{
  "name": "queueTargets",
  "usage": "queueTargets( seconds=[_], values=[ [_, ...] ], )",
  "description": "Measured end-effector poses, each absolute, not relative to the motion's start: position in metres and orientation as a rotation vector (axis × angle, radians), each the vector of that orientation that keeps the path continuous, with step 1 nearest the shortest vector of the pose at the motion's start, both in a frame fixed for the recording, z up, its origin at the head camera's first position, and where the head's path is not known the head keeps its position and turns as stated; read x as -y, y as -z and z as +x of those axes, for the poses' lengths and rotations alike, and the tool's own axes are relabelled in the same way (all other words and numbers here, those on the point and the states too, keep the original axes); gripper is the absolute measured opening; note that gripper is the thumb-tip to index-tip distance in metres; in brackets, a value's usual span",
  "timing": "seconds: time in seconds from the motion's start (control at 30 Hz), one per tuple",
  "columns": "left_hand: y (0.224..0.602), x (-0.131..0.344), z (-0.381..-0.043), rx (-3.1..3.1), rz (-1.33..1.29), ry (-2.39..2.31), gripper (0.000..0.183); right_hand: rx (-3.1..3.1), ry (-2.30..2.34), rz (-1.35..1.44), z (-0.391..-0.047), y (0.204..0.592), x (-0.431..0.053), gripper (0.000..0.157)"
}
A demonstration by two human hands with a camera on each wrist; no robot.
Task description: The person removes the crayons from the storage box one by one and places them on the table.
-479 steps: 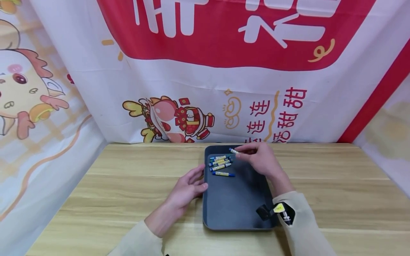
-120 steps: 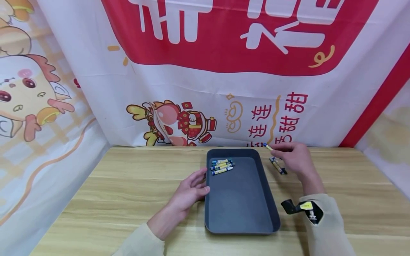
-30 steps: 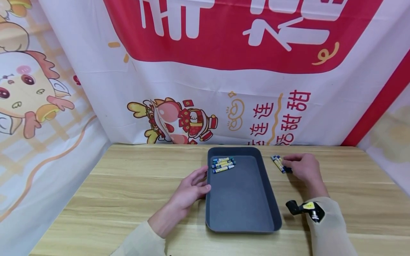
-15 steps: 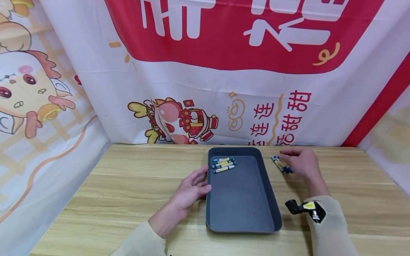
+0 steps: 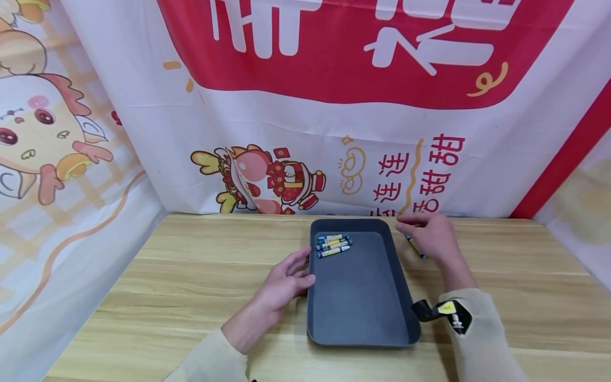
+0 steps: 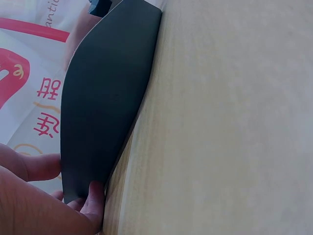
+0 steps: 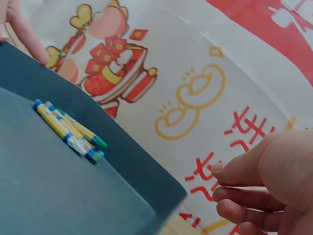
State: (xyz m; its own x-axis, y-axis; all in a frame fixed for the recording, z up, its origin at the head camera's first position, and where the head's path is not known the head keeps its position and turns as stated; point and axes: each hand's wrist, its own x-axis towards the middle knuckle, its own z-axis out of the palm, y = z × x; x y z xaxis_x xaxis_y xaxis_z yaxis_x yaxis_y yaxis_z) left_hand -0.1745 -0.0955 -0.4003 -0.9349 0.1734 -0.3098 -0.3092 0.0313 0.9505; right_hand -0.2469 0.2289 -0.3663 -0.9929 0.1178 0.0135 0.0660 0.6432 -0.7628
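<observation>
A dark grey tray lies on the wooden table, its far end near the cloth. Several small crayons with yellow wrappers lie together inside, by its far left corner. My left hand rests against the left wall, the thumb and fingers touching its rim and side. Past the far right corner hovers my right hand, and in the right wrist view its half-bent fingers hold nothing I can see. Below it on the table more crayons lie side by side, partly hidden by this hand.
A printed cloth hangs right behind the table's far edge. More cloth hangs at the left and right sides. A small black camera on my right wrist sits over the tray's right rim. Bare wood spreads left of the tray.
Sixteen seconds ago more crayons lay in the tray. Four seconds ago my right hand held one above the table; it has since let go, and now moves left toward the tray. The left hand stays.
</observation>
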Motion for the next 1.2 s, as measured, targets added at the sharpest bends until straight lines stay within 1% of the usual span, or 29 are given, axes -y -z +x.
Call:
queueTargets(
  seconds=[0.27, 0.8, 1.2],
  values=[
    [0.399, 0.096, -0.175, -1.975, -0.138, -1.970, 0.067, 2.778, -1.311, -0.065, -0.246, 0.365, -0.212, 0.034],
    [0.400, 0.096, -0.176, -1.977, -0.137, -1.971, 0.067, 2.764, -1.310, 0.102, -0.242, 0.358, -0.187, 0.033],
    [0.399, 0.096, -0.174, -1.969, -0.084, -2.005, 0.071, 2.766, -1.335, 0.197, -0.244, 0.358, -0.150, 0.030]
  ],
)
